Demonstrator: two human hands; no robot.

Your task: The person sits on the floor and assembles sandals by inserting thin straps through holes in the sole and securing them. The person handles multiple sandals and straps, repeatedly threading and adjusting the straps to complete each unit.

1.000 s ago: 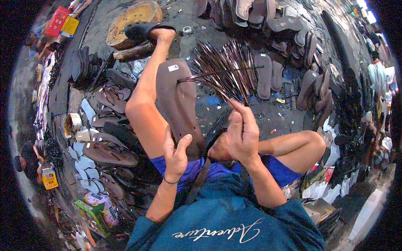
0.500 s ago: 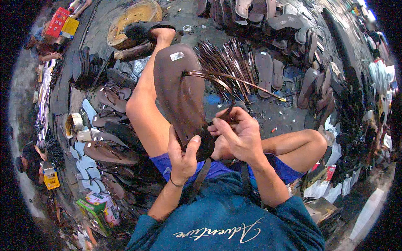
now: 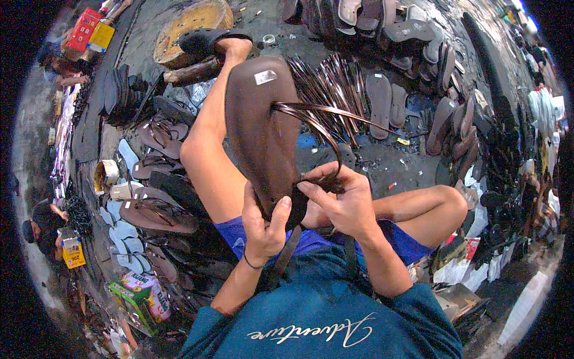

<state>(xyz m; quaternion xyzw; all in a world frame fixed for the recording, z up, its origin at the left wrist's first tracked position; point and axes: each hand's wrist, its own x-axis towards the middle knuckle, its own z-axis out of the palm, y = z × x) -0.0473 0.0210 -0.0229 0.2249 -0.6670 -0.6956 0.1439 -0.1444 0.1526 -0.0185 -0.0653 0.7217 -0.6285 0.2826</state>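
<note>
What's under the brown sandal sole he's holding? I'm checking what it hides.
Under the sandal sole show a bare leg and loose straps; the floor directly beneath is covered.

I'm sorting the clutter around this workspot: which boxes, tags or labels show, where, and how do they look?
Sticker: small pale rectangle on the brown sandal sole's far end.
Red box: far left, rectangular.
Yellow box: beside the red one.
Green box: near left, green with pale panels.
Yellow tag: left edge, small card.

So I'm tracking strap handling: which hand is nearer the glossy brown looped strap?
Right. The right hand pinches the glossy brown looped strap; the left hand grips the brown sandal sole below it.
</note>
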